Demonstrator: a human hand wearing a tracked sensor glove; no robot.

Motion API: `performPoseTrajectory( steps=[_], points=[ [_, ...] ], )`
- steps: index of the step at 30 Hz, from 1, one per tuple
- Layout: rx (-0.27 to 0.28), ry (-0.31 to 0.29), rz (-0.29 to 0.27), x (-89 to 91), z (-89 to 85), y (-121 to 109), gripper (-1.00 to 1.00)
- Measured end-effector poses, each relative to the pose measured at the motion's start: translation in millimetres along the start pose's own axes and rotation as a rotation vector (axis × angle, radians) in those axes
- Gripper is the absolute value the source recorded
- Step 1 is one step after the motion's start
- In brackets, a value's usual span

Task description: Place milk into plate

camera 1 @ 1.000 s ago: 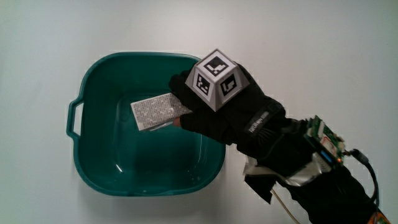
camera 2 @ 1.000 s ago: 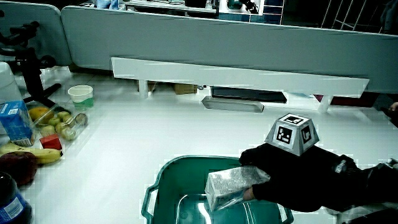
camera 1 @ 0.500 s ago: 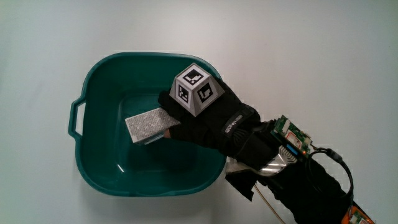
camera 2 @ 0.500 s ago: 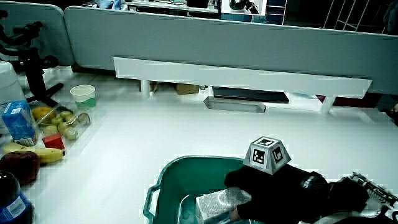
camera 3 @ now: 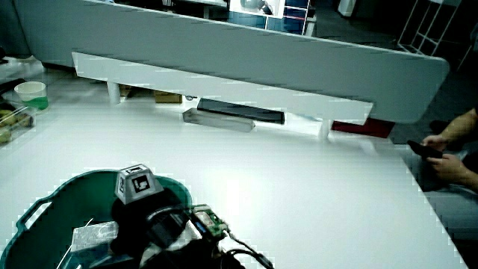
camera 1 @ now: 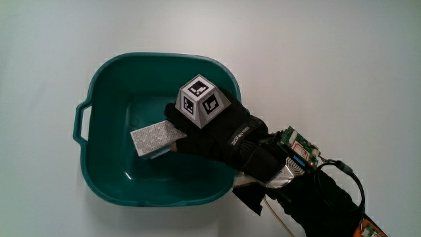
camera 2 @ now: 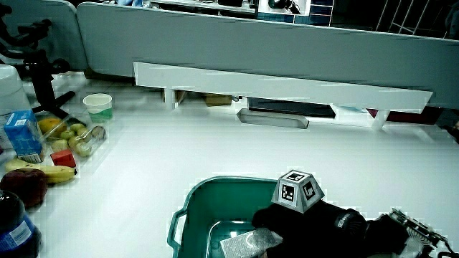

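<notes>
A white table (camera 1: 342,59) is filling the whole main view, and in both side views it is stretching up to a low grey partition (camera 2: 287,43) near the top of the frame. A teal basin with a handle (camera 1: 105,164) is sitting in the centre of the main view, and in both side views it is showing at the lower edge of the frame (camera 2: 193,215) (camera 3: 45,205). The hand (camera 1: 220,131), in a black glove carrying a patterned cube (camera 1: 200,100), is reaching down inside the basin, its forearm running off toward the lower corner of the main view. Its fingers are closing around one end of a grey speckled milk carton (camera 1: 154,137), which is lying low in the basin, at or just above its floor. In a side view, a blue carton (camera 2: 21,135), a pale cup (camera 2: 98,107), a banana (camera 2: 39,172) and other fruit are clustering at the frame's edge, well apart from the basin.
</notes>
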Motion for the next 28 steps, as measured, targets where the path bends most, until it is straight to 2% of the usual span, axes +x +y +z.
performPoseTrajectory(
  steps=[4,6,9,11,19,21,23,24,26,27,28],
  points=[
    [-0.02,0.0,-0.015,2.3,-2.7,1,0.0],
    [-0.028,0.026,-0.017,4.7,-4.5,2,0.0],
    [-0.042,0.017,-0.031,4.4,-5.3,3,0.0],
    [-0.066,0.018,-0.056,5.8,-6.8,6,-0.08],
    [-0.095,0.009,-0.069,5.0,-11.0,6,-0.4],
    [-0.086,0.033,-0.078,6.4,-11.7,3,-0.48],
    [-0.072,0.047,-0.061,4.9,-8.4,-5,-0.56],
    [-0.072,0.045,-0.059,3.6,-7.0,-8,-0.6],
    [-0.038,0.007,-0.097,4.0,-9.0,-14,-0.68],
    [0.001,-0.001,-0.089,2.2,-5.6,-20,-0.72],
    [-0.018,0.005,-0.062,-0.4,-2.8,-27,-0.76]
  ],
)
